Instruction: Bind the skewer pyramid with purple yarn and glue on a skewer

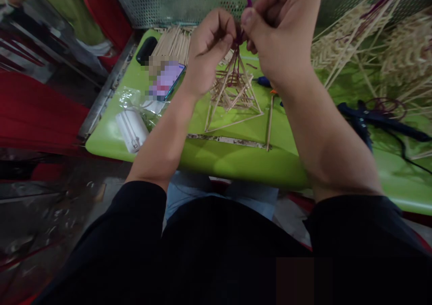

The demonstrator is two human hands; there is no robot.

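A small frame of thin wooden sticks [232,93] stands on the green table, wide at its base and narrowing to a peak. Purple yarn [238,38] is gathered at that peak, with strands hanging down inside. My left hand [213,41] pinches the yarn at the top of the frame. Close beside it, my right hand [281,28] is closed on the same yarn, a length of which rises above the thumb. Exactly how the yarn runs between the fingertips is hidden.
Loose sticks [173,43], a phone [168,79] and a white case [131,129] lie left on the green table [236,165]. To the right are a dark glue gun [388,122] with its cord and larger stick structures [347,48]. A single stick [270,122] lies near the frame.
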